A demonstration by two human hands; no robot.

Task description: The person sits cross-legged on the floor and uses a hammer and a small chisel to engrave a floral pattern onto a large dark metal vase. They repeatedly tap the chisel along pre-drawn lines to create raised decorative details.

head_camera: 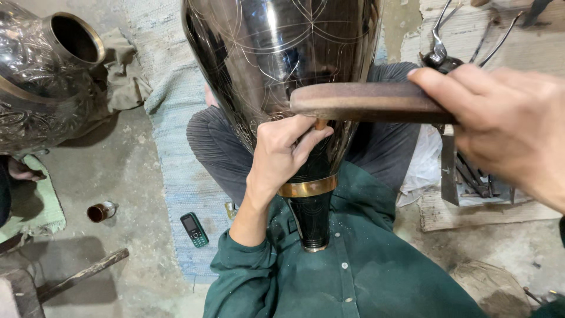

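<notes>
Concrete floor (126,171) with a pale blue rug (170,147) fills the background. At centre, a dark engraved vase (276,65) rests on the lap, its narrow neck pointing to 6 o'clock against the green shirt (353,265). The left hand (282,153) pinches a small chisel (321,124) against the vase. The right hand (506,123), at 3 o'clock, grips a wooden mallet (371,101) just above the chisel. A phone (194,229) lies at 7 o'clock; another metal vessel (47,76) sits at 10.

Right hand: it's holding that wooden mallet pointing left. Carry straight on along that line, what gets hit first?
Likely the small tool pinched in the left hand: the mallet in the right hand sits just above it, against the dark vase. Depth is unclear.
</notes>
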